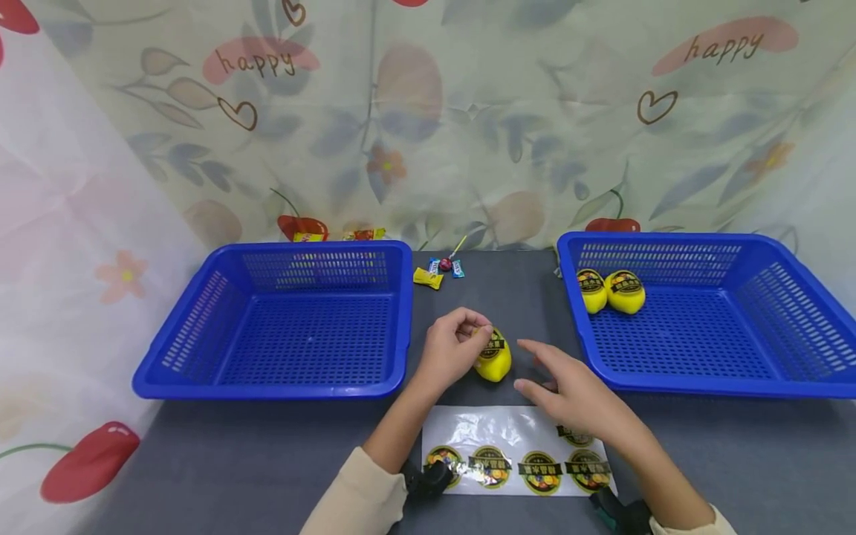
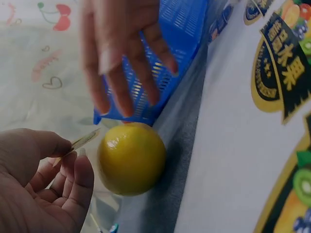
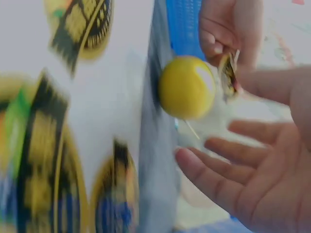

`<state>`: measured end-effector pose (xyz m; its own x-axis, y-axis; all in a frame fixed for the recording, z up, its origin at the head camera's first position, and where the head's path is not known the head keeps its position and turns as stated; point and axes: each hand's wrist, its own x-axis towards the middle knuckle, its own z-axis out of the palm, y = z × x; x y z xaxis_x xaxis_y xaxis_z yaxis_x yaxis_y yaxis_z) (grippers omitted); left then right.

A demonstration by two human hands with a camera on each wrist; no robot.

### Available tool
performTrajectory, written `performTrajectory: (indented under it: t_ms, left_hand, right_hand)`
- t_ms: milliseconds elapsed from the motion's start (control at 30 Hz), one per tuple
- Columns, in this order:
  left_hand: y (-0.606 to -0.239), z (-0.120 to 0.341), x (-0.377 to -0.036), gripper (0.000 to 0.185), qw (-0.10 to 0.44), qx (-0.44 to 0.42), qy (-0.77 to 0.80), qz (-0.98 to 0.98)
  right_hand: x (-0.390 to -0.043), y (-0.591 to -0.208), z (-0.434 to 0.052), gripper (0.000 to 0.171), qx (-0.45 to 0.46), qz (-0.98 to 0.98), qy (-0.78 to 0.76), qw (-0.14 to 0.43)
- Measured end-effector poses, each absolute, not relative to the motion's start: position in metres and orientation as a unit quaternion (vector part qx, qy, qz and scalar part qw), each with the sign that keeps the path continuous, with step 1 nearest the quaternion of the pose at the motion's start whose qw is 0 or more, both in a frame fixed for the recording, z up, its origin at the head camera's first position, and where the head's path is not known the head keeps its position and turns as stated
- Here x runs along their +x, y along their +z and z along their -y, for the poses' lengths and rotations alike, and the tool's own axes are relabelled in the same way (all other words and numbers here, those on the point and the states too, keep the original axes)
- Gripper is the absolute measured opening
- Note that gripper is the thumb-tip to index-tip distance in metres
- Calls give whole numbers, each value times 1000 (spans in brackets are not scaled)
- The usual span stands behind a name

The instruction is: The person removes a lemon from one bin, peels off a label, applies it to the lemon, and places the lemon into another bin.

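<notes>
- The left hand point(image 1: 452, 348) is pinching a round sticker point(image 2: 80, 141) beside a yellow lemon point(image 1: 493, 359) sitting on the grey worktop point(image 1: 267, 461).
- The right hand point(image 1: 568, 390) is hovering nearby, fingers spread, holding nothing.
- A sticker sheet point(image 1: 515, 446) is lying below both hands.

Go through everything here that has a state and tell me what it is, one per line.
Left hand: pinching a sticker beside the yellow fruit.
Right hand: open, holding nothing.
Left basket: empty.
Right basket: holds two labelled fruits.
Sticker sheet: partly peeled.
</notes>
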<state>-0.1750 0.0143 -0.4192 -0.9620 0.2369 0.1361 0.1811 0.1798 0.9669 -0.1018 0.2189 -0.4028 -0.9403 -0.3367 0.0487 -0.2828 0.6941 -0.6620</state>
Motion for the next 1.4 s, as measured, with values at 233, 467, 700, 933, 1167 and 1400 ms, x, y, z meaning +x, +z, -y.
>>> performTrajectory:
  t_ms: [233,467,700,933,1167,1400]
  left_hand:
    - [-426,-13,-177,11,45,111,638,-761]
    - [-432,-14,-179,11,45,107,643,-757]
    - [-436,-16,-180,14,50,107,646,-754]
    - [-435,-15,-180,12,67,98,655,-747]
    - [-439,-11,-182,12,102,109,648,-747]
    - [-437,-2,-185,29,173,121,660,-721]
  right_hand:
    - [-132,-413,-203,44,-86,-872,-477,65]
    - [-152,-424,-194,44,-46,-836,-538,91]
    - [-159,-432,-191,36,-33,-830,-551,81]
    - [-160,-435,-192,37,-25,-815,-572,91]
    - [-162,-439,-198,38,-6,-794,-598,110]
    - [-164,-440,-201,38,7,-783,-610,123]
